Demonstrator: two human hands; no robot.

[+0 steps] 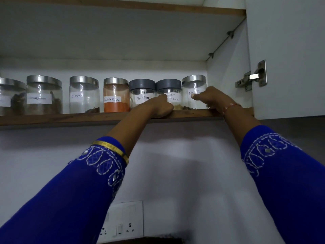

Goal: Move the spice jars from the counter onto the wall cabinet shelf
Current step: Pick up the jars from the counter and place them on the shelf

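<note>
Labelled spice jars [116, 95] upright on shelf [70, 118]

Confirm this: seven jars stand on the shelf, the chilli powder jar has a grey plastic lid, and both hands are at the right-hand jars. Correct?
Not quite. In the head view the chilli powder jar has a silver metal lid; the grey lids are on the Black Pepper jar and the masala jar. The rest stands.

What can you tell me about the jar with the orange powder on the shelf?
The orange powder jar is clear, glass or plastic, with a silver metal-looking lid, closed. It stands upright on the wooden shelf, fourth from the left. Orange-red powder fills most of it. A white handwritten label reads roughly "chilli powder". No hand touches it.
</note>
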